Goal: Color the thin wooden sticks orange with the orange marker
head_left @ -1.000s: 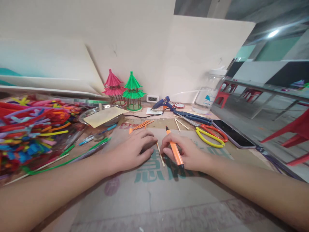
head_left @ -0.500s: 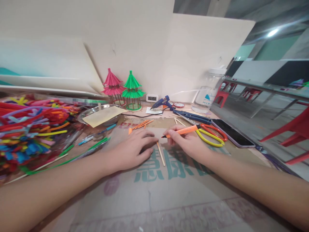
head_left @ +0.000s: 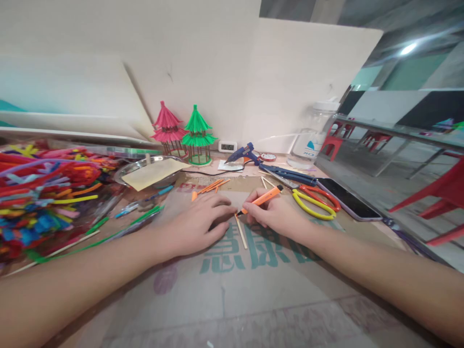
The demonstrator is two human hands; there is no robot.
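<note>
My right hand [head_left: 270, 212] is closed round an orange marker [head_left: 264, 198], whose dark tip meets the upper end of a thin wooden stick [head_left: 241, 233]. That stick lies on the printed cardboard [head_left: 181, 299], its upper part tinted orange. My left hand [head_left: 203, 224] rests on the cardboard with its fingertips at the stick's upper end; whether they press on it is hard to tell. Just beyond my left hand are an orange cap [head_left: 194, 195] and several orange sticks [head_left: 213, 185].
Behind stand pink [head_left: 167, 126] and green [head_left: 197, 135] pagoda models, a glue gun [head_left: 241, 153] and a bottle [head_left: 311, 135]. Scissors [head_left: 315, 210] and a phone [head_left: 348, 199] lie right. Coloured pipe cleaners [head_left: 39, 193] and a metal plate [head_left: 126, 169] are left.
The marker has tilted more upright and its tip has moved left and down onto the stick. My left hand has stayed almost still.
</note>
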